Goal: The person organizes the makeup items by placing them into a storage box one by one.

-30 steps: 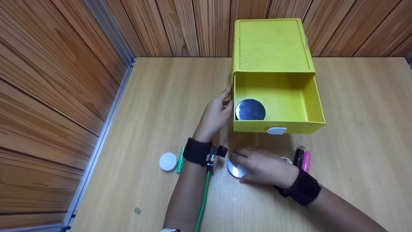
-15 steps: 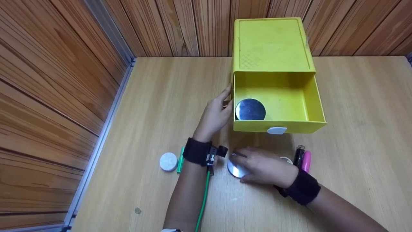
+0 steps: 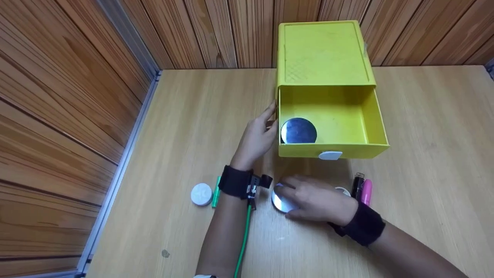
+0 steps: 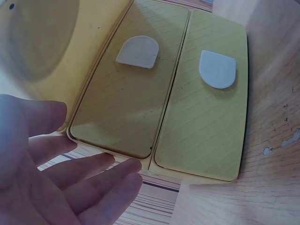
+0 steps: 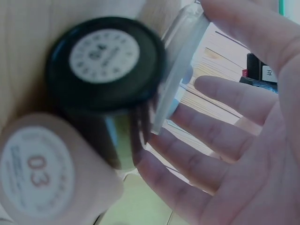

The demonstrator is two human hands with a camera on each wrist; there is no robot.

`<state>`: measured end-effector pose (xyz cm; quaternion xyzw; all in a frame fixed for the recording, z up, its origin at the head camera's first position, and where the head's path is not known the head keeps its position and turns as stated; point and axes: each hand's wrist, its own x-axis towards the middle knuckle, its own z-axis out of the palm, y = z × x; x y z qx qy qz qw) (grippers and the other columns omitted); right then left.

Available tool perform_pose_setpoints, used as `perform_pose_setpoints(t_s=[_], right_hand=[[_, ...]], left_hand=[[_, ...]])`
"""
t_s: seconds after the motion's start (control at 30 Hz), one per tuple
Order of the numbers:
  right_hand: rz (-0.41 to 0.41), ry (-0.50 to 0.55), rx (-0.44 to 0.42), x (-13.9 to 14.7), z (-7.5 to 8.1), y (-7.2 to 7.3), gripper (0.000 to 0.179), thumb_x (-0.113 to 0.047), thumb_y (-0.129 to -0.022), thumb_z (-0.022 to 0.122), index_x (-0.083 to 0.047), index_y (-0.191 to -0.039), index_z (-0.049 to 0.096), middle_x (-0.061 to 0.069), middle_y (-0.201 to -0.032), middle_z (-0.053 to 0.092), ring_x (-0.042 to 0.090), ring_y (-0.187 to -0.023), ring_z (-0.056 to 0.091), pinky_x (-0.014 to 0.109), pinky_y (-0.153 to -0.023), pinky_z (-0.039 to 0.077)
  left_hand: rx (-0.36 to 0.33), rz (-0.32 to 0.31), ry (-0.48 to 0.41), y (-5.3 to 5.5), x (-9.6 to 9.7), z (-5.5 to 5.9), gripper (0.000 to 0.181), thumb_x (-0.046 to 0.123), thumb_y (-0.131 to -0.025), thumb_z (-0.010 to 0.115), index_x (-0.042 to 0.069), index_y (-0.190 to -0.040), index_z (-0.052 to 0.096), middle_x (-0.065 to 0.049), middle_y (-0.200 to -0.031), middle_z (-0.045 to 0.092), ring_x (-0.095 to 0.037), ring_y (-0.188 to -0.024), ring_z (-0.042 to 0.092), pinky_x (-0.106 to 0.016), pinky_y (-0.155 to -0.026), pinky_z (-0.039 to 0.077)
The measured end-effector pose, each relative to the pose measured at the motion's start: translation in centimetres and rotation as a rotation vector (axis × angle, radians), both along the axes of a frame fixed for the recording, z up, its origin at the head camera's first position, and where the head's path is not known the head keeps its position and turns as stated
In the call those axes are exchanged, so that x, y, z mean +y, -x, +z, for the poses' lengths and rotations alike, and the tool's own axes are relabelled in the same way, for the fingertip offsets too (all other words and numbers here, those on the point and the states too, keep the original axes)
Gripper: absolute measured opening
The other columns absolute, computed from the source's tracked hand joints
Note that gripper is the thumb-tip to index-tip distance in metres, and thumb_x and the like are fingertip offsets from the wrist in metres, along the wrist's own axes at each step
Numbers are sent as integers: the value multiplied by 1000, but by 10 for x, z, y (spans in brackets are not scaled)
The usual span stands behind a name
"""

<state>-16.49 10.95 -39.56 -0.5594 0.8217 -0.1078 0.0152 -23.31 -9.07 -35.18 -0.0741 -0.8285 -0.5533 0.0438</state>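
A yellow drawer unit (image 3: 326, 54) stands at the back, its top drawer (image 3: 334, 151) pulled out. A round mirror (image 3: 299, 130) leans inside the drawer's front left corner. My left hand (image 3: 256, 139) rests against the drawer's left side with fingers extended. In the left wrist view, two drawer fronts (image 4: 129, 84) with pale handles show beside the fingers. On the table, my right hand (image 3: 314, 199) grips a second round mirror (image 3: 281, 204), thumb at its near edge and fingers at its far edge. The hand covers much of this mirror.
Right of the right hand lie a white-rimmed round item (image 3: 342, 190), a black bottle (image 3: 357, 185) and a pink bottle (image 3: 366, 192). A white round container (image 3: 201, 194) and green stick (image 3: 216, 192) lie beside the left forearm, with a green cable (image 3: 245, 235) along it.
The whole head view has shifted slightly. Both hands, the drawer and the mirrors keep their places relative to one another.
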Motion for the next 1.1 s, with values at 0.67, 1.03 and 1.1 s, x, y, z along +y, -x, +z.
perform_pose_setpoints(t_s=[0.67, 1.03, 1.1], right_hand=[[-24, -7, 41, 9, 9, -7, 70, -41, -77, 80, -4, -132, 58, 13, -125, 58, 27, -113, 57, 39, -94, 50], [-25, 43, 72, 14, 16, -8, 67, -40, -72, 83, -2, -123, 63, 14, -118, 57, 27, -103, 58, 38, -82, 55], [-26, 46, 76, 16, 17, -9, 67, -40, -72, 83, -3, -123, 63, 13, -118, 57, 27, -102, 58, 38, -81, 55]], left_hand=[[-15, 5, -4, 0, 0, 1, 54, 15, -103, 49, 22, -153, 29, 0, -153, 33, -18, -117, 58, -20, -83, 52], [-8, 11, 6, 0, 0, 0, 53, 15, -103, 48, 21, -153, 30, -1, -151, 39, -18, -115, 59, -22, -86, 51], [-12, 16, 8, 0, 0, 1, 53, 14, -103, 48, 21, -153, 30, -1, -151, 39, -18, -115, 59, -21, -86, 51]])
